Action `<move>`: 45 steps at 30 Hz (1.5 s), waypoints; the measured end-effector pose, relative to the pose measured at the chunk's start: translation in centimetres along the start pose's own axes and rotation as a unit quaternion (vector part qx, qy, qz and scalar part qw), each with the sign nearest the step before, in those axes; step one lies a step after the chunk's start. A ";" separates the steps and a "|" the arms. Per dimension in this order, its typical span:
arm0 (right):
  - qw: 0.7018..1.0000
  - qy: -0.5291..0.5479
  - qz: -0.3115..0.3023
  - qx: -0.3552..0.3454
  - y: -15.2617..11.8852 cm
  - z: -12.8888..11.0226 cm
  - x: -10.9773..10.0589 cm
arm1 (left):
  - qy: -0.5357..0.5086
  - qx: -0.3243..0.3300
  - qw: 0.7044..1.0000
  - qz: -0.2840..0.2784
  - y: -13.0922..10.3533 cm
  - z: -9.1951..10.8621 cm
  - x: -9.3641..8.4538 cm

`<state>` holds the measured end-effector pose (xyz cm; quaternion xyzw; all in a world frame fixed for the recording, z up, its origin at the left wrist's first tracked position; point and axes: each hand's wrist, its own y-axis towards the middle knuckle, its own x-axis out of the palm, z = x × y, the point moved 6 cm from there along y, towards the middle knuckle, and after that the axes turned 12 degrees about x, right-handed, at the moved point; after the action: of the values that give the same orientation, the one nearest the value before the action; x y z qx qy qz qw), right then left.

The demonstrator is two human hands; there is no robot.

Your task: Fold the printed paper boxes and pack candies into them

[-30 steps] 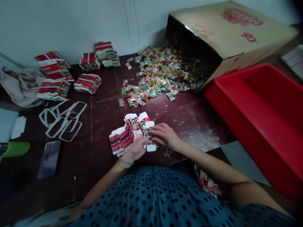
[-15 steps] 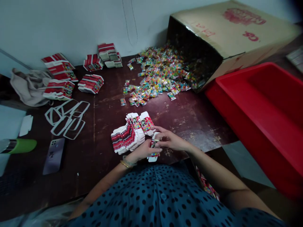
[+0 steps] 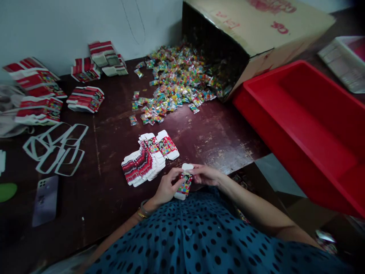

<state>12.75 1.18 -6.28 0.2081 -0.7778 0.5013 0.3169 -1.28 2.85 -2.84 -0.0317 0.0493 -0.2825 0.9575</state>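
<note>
Oblong printed carton, probably cardboard

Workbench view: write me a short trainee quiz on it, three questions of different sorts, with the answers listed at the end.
1. Where does the heap of small clear packets lie? (a) in the red bin (b) at the open mouth of the cardboard box (c) around the white loops
2. True or false: the left hand and the right hand are both on the same small printed carton.
3. Fill in the side, as the person sees it: the phone lies to the ____ of the fanned cartons.

Key: 1 b; 2 true; 3 left
</note>
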 end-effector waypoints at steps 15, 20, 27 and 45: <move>0.853 -0.421 0.168 -0.257 -1.7 -2.2 4.2 | -0.280 -0.257 0.925 0.023 -0.5 -1.2 -0.2; 0.893 -0.374 0.145 -0.204 -0.1 -2.4 2.7 | -0.320 -0.221 0.921 0.008 -1.1 -1.4 -0.8; 0.874 -0.438 0.115 -0.176 0.6 -4.0 2.4 | -0.249 -0.224 0.942 -0.005 -0.9 -2.3 -0.7; 0.431 -0.712 0.463 -0.306 1.4 -25.5 -5.3 | 0.135 -0.081 0.946 -0.283 1.6 2.5 -4.8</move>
<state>22.84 25.02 -3.32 -0.0103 -0.8102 -0.0236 -0.5855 -4.11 6.87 -0.09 -0.0834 0.1896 -0.5385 0.8168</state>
